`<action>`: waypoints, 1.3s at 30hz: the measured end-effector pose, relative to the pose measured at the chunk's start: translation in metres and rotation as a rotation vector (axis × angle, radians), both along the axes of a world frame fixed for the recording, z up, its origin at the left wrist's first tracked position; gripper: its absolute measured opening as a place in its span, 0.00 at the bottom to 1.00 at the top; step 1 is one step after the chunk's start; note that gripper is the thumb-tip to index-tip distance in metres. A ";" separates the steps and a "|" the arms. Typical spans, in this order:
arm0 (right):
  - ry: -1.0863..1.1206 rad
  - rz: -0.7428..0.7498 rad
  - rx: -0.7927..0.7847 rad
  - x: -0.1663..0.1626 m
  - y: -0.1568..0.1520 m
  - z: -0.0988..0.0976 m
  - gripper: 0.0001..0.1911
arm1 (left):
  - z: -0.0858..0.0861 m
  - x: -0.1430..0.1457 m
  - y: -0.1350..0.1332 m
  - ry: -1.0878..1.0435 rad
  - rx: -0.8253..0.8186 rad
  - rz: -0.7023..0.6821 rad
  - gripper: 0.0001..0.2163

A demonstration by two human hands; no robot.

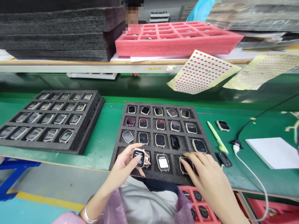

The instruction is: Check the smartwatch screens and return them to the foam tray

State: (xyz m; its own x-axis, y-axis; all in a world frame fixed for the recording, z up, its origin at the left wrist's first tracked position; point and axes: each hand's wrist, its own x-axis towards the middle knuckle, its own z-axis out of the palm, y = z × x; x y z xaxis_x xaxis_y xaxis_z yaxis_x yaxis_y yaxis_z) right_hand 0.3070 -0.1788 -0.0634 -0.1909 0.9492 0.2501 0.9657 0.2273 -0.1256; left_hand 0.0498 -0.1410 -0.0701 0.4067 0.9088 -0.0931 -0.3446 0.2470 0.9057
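Note:
In my left hand (126,165), a strapless square smartwatch (138,151) is gripped with its screen lit, showing lines of text; my thumb lies across the display. Below that hand, another watch sits partly hidden in the tray. My right hand (207,171) reaches into a front-row compartment, its fingers and thumb around a dark-screened smartwatch (185,168). Between the hands, a watch with a white lit screen (163,162) rests in its slot. The black foam tray (149,117) holds several more watches, mostly dark-screened.
A stacked black foam tray (77,146) of watches stands left. To the right lie a green pen (216,135), a loose watch (223,125), a white cable (254,174) and a white pad (273,152). A pink foam tray (177,46) and sticker sheets (201,73) occupy the shelf.

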 end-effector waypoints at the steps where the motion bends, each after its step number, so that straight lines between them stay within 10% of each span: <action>1: -0.045 -0.019 0.001 0.000 -0.002 -0.002 0.21 | 0.000 0.000 0.000 0.000 -0.002 0.000 0.17; 15: 0.444 -0.080 -0.094 0.002 -0.009 -0.009 0.14 | 0.001 -0.001 -0.001 0.026 0.044 0.026 0.21; 24: 1.398 -0.266 -0.200 -0.034 -0.011 0.010 0.11 | -0.001 0.008 -0.003 0.049 -0.011 -0.004 0.21; 31: 1.806 0.078 -0.718 -0.029 0.002 0.008 0.29 | 0.004 0.014 -0.002 0.013 -0.145 0.009 0.19; 39: 1.887 0.146 -0.581 -0.031 0.004 -0.006 0.21 | 0.006 0.018 -0.005 0.033 -0.209 0.029 0.18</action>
State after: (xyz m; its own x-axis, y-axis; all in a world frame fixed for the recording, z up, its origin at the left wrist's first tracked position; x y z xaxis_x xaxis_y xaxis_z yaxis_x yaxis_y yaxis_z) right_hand 0.2758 -0.1751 -0.0694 -0.1708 0.9814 -0.0874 -0.4781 -0.1602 -0.8636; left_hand 0.0677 -0.1455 -0.0640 0.3746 0.8793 -0.2940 -0.3247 0.4215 0.8467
